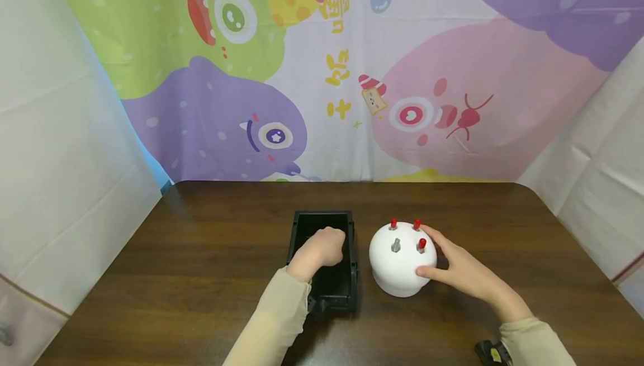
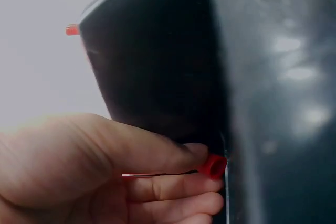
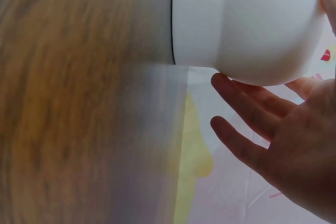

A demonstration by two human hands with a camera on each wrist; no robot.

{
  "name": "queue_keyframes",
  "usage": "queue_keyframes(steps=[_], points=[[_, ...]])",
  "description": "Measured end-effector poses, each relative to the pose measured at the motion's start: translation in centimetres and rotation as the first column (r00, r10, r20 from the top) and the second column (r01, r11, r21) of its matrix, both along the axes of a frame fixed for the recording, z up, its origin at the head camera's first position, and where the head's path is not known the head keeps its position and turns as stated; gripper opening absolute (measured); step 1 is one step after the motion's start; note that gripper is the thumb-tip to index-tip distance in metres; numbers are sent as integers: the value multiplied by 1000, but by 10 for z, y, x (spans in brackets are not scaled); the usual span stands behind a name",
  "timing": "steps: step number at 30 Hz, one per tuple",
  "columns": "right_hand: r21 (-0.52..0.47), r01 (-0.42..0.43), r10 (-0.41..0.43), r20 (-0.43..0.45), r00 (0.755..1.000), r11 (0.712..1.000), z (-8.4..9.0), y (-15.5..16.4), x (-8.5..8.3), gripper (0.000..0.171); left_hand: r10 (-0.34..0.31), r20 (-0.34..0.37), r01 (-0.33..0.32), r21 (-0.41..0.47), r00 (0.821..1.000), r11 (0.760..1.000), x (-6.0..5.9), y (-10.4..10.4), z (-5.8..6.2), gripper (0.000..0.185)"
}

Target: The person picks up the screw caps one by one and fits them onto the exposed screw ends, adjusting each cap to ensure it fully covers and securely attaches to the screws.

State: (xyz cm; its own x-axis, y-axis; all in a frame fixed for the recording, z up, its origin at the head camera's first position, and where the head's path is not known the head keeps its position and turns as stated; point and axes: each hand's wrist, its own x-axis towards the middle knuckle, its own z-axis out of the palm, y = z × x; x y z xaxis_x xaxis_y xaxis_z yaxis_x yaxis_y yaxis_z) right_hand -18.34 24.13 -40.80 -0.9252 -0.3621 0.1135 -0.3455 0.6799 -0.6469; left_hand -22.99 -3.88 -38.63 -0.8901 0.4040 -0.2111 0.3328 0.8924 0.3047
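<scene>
On the dark wooden table, a black tray stood just left of a white dome carrying red pegs and one grey peg. Inside the tray, the left hand pinched a red peg between thumb and fingers. The right hand lay spread against the dome's right side, fingers straight and touching it.

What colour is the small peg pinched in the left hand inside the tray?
Red. The peg shows best in the left wrist view.
</scene>
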Motion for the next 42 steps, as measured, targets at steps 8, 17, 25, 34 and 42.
queue_keyframes(steps=[8,17,25,34,42], points=[[3,1,-1,1,1000,1000,-1,0,0,82,-1,-90,7,68,996,998,6,-5,9,8],[8,3,-3,3,1000,1000,-1,0,0,82,-16,-187,35,102,982,994,10,-6,16,14],[8,3,-3,4,1000,1000,-1,0,-1,82,25,-207,9,163,978,987,13,-3,22,10],[7,4,-4,6,1000,1000,-1,1,-1,82,36,-328,41,226,944,973,18,2,32,11],[7,5,-5,10,1000,1000,-1,1,-1,82,37,-342,78,315,939,946,27,8,41,8]])
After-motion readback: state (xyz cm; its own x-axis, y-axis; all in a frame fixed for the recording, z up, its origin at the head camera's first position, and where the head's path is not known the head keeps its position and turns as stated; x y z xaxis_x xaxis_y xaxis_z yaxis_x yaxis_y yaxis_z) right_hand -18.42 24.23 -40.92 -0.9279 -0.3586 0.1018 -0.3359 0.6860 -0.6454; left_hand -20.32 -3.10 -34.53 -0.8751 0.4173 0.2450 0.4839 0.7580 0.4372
